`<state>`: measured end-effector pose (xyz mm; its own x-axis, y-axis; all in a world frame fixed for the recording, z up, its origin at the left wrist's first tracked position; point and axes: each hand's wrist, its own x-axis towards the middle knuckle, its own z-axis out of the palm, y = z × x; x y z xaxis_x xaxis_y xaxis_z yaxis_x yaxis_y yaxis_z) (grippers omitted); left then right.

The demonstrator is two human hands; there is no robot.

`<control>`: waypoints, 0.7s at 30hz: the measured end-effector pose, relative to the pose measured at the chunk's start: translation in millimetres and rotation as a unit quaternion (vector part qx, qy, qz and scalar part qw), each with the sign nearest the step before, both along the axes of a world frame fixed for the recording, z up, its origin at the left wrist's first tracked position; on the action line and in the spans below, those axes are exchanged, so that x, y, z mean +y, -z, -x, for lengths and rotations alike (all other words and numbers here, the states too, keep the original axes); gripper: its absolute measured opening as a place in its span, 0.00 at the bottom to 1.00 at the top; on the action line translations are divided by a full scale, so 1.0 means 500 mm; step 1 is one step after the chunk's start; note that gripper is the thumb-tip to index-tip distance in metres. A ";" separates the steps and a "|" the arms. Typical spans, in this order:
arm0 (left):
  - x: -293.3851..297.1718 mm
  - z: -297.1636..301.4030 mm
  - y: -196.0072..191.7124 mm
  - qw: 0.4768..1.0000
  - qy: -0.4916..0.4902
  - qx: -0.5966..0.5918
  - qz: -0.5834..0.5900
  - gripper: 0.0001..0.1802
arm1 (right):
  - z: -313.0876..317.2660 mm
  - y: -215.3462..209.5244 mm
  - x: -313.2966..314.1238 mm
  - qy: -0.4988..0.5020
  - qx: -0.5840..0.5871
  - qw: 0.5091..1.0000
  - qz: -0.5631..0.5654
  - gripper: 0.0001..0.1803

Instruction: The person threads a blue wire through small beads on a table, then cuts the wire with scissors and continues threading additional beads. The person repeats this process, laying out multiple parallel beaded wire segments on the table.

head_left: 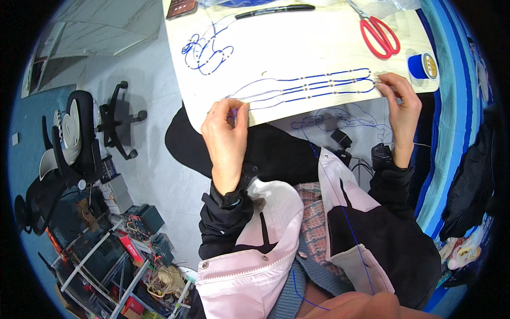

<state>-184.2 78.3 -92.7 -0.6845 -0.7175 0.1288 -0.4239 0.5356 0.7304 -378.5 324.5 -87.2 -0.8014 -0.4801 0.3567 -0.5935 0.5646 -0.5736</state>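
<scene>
Several strands of beaded blue cord (pixel 305 86) stretch side by side along the table's near edge, small gold-coloured beads spaced along them. At their left end, my left hand (pixel 226 130) is closed in a pinch on the thin loose threads. My right hand (pixel 401 103) pinches the looped right end between thumb and forefinger. A second beaded blue cord (pixel 204 63) lies tangled at the table's far left. Beyond my right hand stand a blue thread spool (pixel 417 67) and red-handled scissors (pixel 380 37).
The pale tabletop (pixel 308 45) ends just below the strands. A black pen (pixel 276 10) and a phone (pixel 181 7) lie along its far side. A loose blue thread (pixel 348 217) trails across my clothing. Left on the floor are an office chair (pixel 79 127) and a cluttered rack (pixel 101 250).
</scene>
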 end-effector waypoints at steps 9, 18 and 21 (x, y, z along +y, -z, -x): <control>0.003 0.000 -0.006 1.000 0.002 -0.022 -0.006 0.06 | -0.003 -0.001 -0.002 -0.004 -0.046 0.999 -0.005 0.10; 0.001 -0.001 -0.004 1.000 0.003 -0.015 -0.013 0.06 | -0.009 -0.003 -0.006 -0.028 -0.035 0.999 -0.016 0.09; 0.001 -0.002 -0.001 1.000 0.007 -0.005 -0.014 0.06 | -0.009 -0.001 -0.007 -0.022 -0.021 0.999 -0.037 0.08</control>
